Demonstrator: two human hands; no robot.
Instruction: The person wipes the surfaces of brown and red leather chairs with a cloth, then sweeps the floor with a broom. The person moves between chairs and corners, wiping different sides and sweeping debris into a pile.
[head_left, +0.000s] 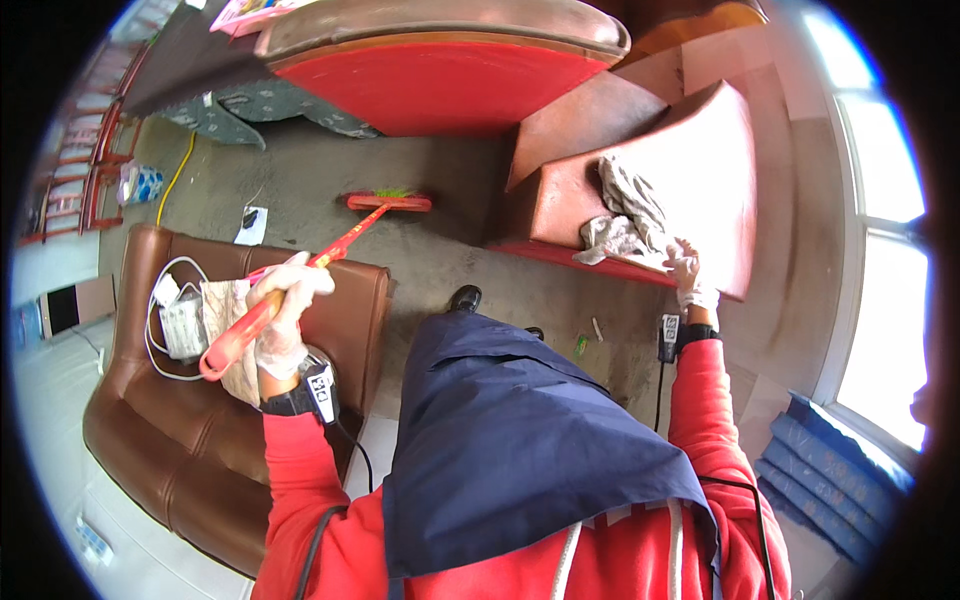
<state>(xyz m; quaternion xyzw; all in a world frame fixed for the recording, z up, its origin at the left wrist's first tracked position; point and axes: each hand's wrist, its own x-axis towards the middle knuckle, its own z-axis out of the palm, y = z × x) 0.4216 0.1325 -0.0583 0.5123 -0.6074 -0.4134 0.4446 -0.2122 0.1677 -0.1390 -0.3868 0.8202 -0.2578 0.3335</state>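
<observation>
In a thin pale glove, my left hand (283, 319) grips the red handle (244, 337) of a broom. Its red head (390, 202), with green bristles showing, rests on the floor out in front. My right hand (685, 274), also gloved, is at the edge of a crumpled grey rag (630, 202). The rag lies on the end of a reddish-brown leather sofa (705, 172); whether my fingers hold it is unclear. Under my left arm stands a brown leather seat (202, 442). On it are a patterned cloth (225, 322) and a white power strip (184, 326) with its cord.
A red-backed seat (450, 82) stands ahead, beside a dark table (195, 60). A yellow cable (177, 176), a paper sheet (252, 225) and small litter (581, 345) lie on the floor. Windows (892, 322) line the right, with a blue folded curtain (832, 472) below.
</observation>
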